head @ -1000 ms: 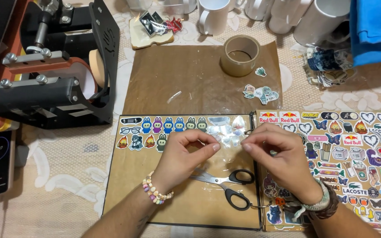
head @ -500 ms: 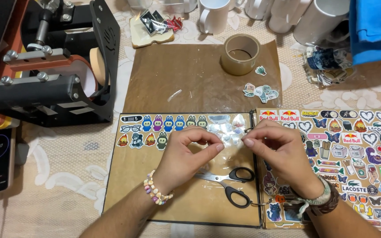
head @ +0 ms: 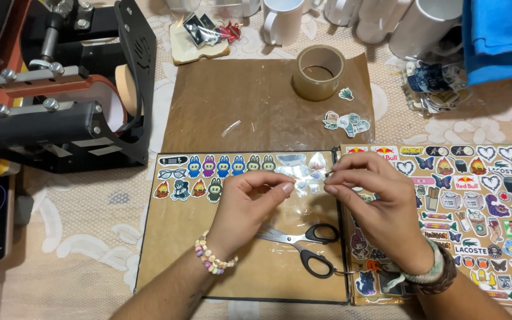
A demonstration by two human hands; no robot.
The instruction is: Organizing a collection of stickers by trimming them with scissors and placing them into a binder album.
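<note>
We see the mug press [head: 60,95] at 10 o'clock and the sticker sheet [head: 481,213] at 3 o'clock. Scissors [head: 303,243] lie below our hands. Left hand [head: 247,207] and right hand [head: 380,204] pinch the clear film [head: 303,178] at centre, fingertips closed.

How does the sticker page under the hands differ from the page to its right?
The left page is mostly bare brown, with two short sticker rows on top; the right page is packed with stickers. Scissors lie on the left page, none on the right. Both lie flat, side by side.
</note>
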